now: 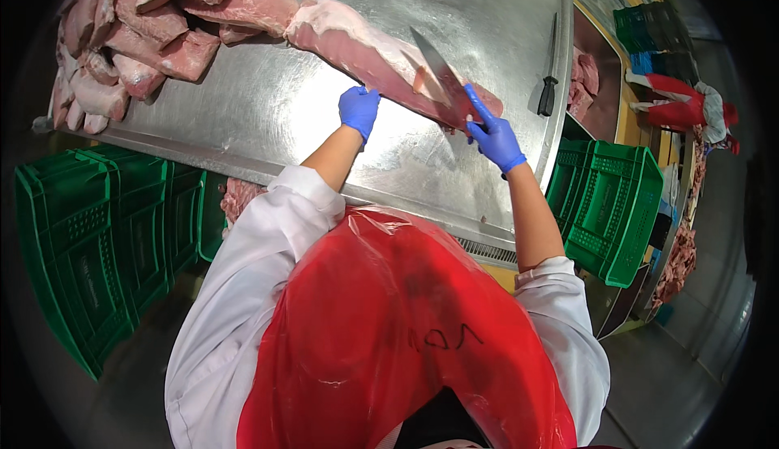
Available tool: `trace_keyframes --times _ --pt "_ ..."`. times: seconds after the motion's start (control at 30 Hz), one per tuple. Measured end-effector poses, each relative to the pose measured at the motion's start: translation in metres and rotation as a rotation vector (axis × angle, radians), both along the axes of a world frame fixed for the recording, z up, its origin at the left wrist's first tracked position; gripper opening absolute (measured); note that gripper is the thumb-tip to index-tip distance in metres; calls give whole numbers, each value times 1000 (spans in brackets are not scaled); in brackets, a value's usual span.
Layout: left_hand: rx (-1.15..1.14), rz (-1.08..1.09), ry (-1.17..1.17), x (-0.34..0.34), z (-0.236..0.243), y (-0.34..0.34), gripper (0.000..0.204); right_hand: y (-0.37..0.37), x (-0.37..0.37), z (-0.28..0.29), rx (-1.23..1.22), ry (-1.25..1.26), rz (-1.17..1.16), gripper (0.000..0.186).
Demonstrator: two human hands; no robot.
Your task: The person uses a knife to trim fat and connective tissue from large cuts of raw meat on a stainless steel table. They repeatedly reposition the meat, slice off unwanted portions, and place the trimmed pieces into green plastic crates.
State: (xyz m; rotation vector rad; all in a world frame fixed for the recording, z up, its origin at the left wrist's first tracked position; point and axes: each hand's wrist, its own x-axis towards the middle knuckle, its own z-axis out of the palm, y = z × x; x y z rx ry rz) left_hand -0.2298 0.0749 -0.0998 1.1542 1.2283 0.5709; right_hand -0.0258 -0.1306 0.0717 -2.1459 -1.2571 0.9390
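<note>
My left hand (358, 115), in a blue glove, has its fingers curled at the near edge of a long pink meat piece (357, 51) with a pale fatty top, lying diagonally on the steel table (219, 116). My right hand (492, 134), also gloved, grips a long knife (438, 65), its index finger stretched along it. The blade lies over the right part of that piece, pointing up-left; whether it is in the meat I cannot tell. A second, black-handled knife (548, 94) rests by the table's right edge.
A heap of meat cuts (162, 27) fills the upper left. Green crates (89, 206) stand at left, another crate (604, 206) at right. A bin (600, 108) beyond the table holds meat (583, 76). A person (682, 100) in red and white stands at far right.
</note>
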Motion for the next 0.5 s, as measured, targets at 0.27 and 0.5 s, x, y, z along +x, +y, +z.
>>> trace_keyframes --times 0.27,0.5 --pt "-59 15 -112 -7 26 -7 16 74 -40 -11 -143 -424 433 76" --pt "42 -123 24 -17 13 -9 14 34 -17 6 -239 -551 576 82"
